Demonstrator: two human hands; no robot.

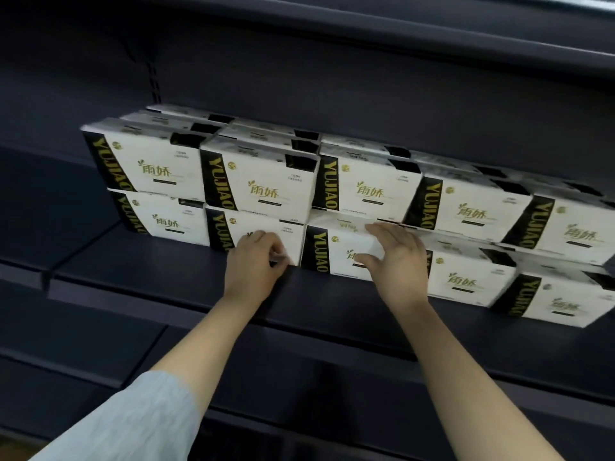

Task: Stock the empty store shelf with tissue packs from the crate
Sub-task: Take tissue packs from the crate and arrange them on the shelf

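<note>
White tissue packs with black and gold side bands stand two high and several deep on the dark shelf (159, 274). My left hand (256, 266) has its fingers curled round the lower right corner of the second bottom-row tissue pack (266, 224), in the gap beside its neighbour. My right hand (397, 257) lies spread on the third bottom-row pack (337, 252), fingers over its top edge and thumb on its front face. That pack sticks out a little ahead of the left ones. The crate is out of view.
The shelf's left part (66, 227) holds nothing, and a bare strip runs along its front edge. Another dark shelf (399, 34) hangs above the stacks, and lower shelves (83, 354) lie beneath my forearms. The row of packs (479, 207) continues to the right edge.
</note>
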